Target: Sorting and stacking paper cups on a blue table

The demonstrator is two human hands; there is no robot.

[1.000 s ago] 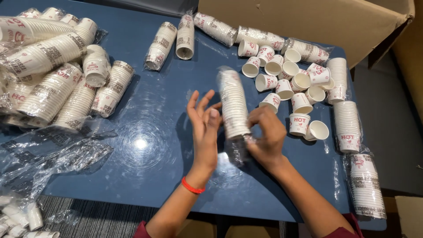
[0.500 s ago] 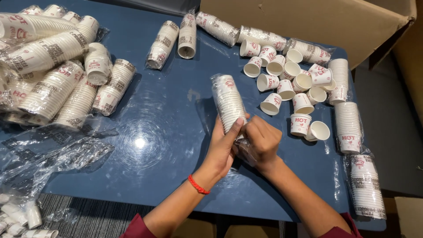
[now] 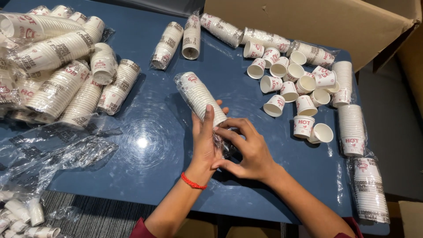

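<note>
Blue table: wrapped cup stacks heaped at left edge, loose cups toward right edge. Mid-table, sleeve of cups clamped by left hand; right hand pinches its plastic end.

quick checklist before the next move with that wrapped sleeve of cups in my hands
1. Sleeve of cups held by both hands: ok; the left hand lies along its side and the right hand grips its near end.
2. Clear wrap off the sleeve: not ok, it covers the cups.
3. Wrap torn open at the near end: cannot tell, the fingers hide it.
4. Bare table beside the hands: ok, on the left-hand side.
5. Loose cups out of the way: ok, they lie apart, beyond the right hand.
6. Empty wrappers clear of the hands: ok, at the table's left edge.
</note>
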